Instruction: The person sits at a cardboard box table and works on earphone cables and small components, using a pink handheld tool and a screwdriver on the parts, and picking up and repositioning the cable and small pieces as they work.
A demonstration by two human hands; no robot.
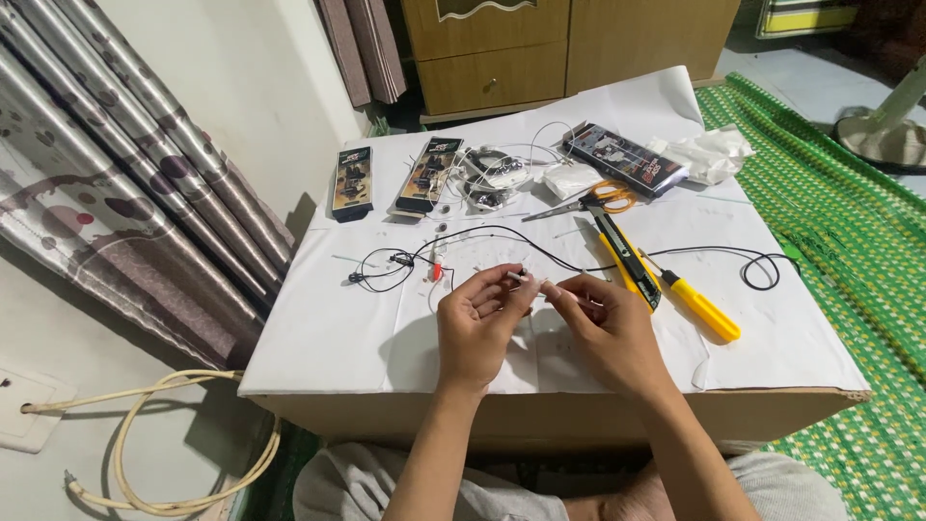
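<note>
Seated at a cardboard box topped with white paper, near edge just beyond the wrists. Left hand and right hand meeting mid-sheet, fingertips of both pinched on one small dark piece of a thin black wire, held just above the paper. Bare paper to the left of the left hand and along the front edge; less room on the right, with a yellow-and-black utility knife and a yellow-handled screwdriver just beside the right hand. Farther back, near the far edge: three dark flat packages, one pair of orange-handled scissors, crumpled white wrapping. Wire looping left and coiling right near the paper's side edge. Curtain close on the left, green mat on the right.
</note>
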